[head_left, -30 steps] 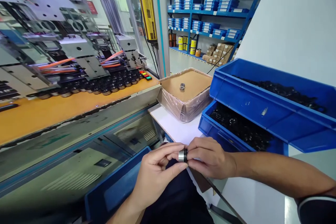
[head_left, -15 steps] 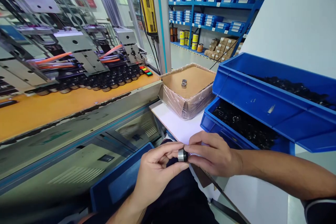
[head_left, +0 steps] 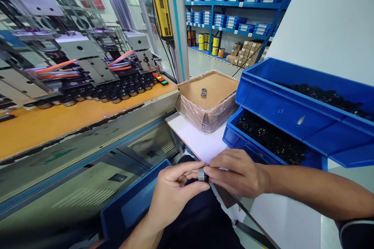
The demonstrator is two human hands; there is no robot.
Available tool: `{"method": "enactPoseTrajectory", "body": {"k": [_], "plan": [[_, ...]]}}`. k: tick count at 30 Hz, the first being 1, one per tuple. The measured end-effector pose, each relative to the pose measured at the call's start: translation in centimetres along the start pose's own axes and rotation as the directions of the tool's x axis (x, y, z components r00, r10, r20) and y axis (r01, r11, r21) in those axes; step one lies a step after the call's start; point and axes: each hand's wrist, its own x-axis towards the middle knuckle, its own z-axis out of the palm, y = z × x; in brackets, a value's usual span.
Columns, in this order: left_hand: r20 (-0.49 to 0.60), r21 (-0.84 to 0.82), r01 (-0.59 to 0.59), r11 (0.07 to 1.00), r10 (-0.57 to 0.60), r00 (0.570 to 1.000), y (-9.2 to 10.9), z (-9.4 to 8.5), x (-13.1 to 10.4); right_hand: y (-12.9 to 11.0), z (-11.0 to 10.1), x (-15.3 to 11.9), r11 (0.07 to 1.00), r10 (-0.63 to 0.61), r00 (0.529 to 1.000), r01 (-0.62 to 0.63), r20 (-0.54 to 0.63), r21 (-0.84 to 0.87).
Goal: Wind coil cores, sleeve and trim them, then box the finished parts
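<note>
Between my two hands, above my lap, is a small ring-shaped part (head_left: 201, 174) with a silvery metal band and a black side. My left hand (head_left: 173, 188) grips its band between thumb and fingers. On the black side, the fingers of my right hand (head_left: 238, 173) are pressed against the part and cover much of that face. Similar small round parts (head_left: 203, 92) lie on the brown cardboard in the plastic-wrapped box (head_left: 204, 118) beyond my hands.
Two stacked blue bins (head_left: 292, 113) with black parts stand at the right. At the left, a machine (head_left: 96, 66) rises over an orange bench top (head_left: 58, 124) lined with several round parts. A blue crate (head_left: 134, 202) sits low at left. Shelves (head_left: 214, 7) stand behind.
My right fingers have shifted over the black side of the ring-shaped part and now cover more of it. My left hand keeps its grip. The view has moved very slightly.
</note>
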Motion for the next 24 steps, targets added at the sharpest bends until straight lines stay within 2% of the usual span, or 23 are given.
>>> {"method": "enactPoseTrajectory", "body": {"k": [2,5,8,10,12,15,18,20,21,22,24], "plan": [[0.001,-0.009,0.004,1.0,-0.004,1.0,0.0,0.3,-0.1,0.0,0.1,-0.1,1.0,-0.025,1.0,0.025,0.002,-0.02],[-0.079,-0.026,-0.031,0.999,0.029,0.996,-0.5,1.2,-0.4,0.0,0.1,-0.2,0.997,-0.048,0.999,0.048,-0.013,-0.059],[-0.199,0.002,-0.112,0.994,0.111,0.974,-1.1,1.8,-0.7,-0.1,0.0,-0.2,0.996,-0.054,0.998,0.052,-0.026,-0.07],[-0.219,0.095,-0.181,0.979,0.198,0.955,-1.1,1.7,-0.7,-0.3,-0.3,-0.1,1.0,-0.002,0.999,0.002,-0.043,-0.015],[-0.154,0.24,-0.275,0.931,0.316,0.936,-0.8,1.3,-0.5,-0.7,-0.4,-0.1,0.996,0.069,0.997,-0.066,-0.046,0.055],[0.004,0.395,-0.439,0.807,0.476,0.88,-0.3,0.6,-0.3,-1.2,-0.1,-0.1,0.983,0.14,0.99,-0.135,-0.027,0.121],[0.07,0.483,-0.513,0.709,0.553,0.83,-0.1,0.1,-0.1,-1.2,0.0,0.2,0.985,0.126,0.992,-0.126,0.006,0.116],[0.096,0.544,-0.522,0.656,0.57,0.816,0.1,-0.3,-0.2,0.0,-1.4,0.7,0.996,0.076,0.995,-0.078,0.071,0.036],[0.111,0.567,-0.529,0.631,0.578,0.808,0.3,-0.5,-0.3,1.0,-2.8,0.9,0.998,0.062,0.992,-0.059,0.109,-0.034],[0.128,0.582,-0.541,0.607,0.588,0.799,0.6,-0.7,-0.4,2.4,-4.6,1.2,0.99,0.076,0.987,-0.057,0.144,-0.129],[0.148,0.591,-0.566,0.574,0.613,0.776,1.0,-1.1,-0.6,5.8,-9.2,1.2,0.919,0.192,0.97,-0.125,0.147,-0.375]]}}
